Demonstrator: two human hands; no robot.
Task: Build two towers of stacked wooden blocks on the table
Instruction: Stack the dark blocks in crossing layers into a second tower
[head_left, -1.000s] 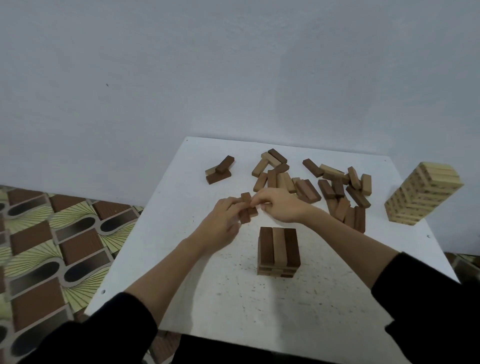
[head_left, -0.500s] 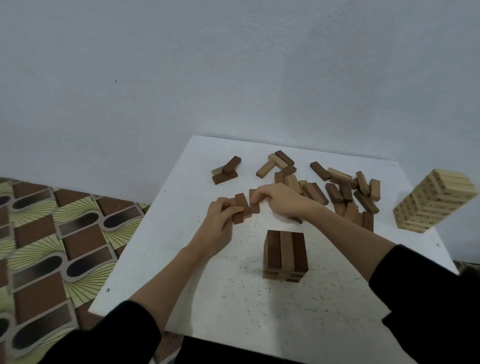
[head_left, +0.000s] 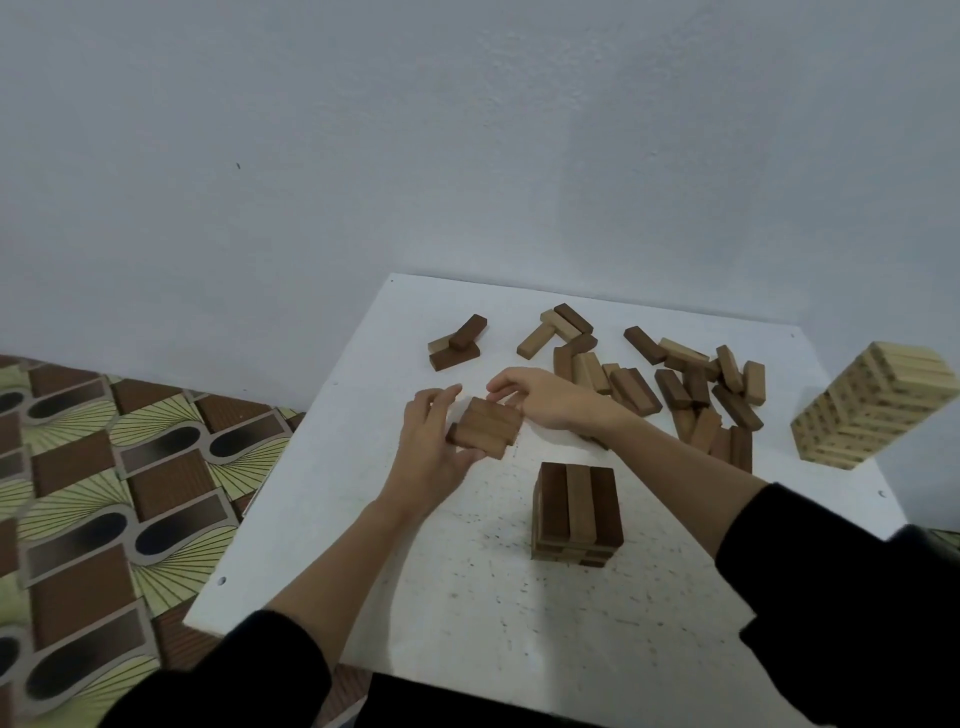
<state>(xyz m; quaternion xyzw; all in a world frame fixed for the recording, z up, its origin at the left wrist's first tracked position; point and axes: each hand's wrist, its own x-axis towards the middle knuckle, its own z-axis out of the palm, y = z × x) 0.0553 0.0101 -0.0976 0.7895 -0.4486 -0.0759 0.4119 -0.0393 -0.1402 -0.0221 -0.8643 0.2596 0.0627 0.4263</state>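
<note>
A flat row of three brown blocks (head_left: 488, 426) is held together above the white table (head_left: 467, 597). My left hand (head_left: 434, 441) grips the row from the left and below. My right hand (head_left: 540, 397) pinches its far right edge with the fingertips. A short tower of dark and light blocks (head_left: 576, 512) stands just right of and nearer than the hands. A taller tower of pale blocks (head_left: 872, 408) stands at the table's right edge. Several loose blocks (head_left: 691, 389) lie scattered behind the right hand.
A small heap of three blocks (head_left: 457, 343) lies at the back left of the table. A grey wall rises behind the table. Patterned floor (head_left: 93, 493) shows to the left, below the table's left edge.
The blocks held between my hands have been gathered into a neat flat row of three. The camera has tilted, so everything sits a little lower and to the right in view.
</note>
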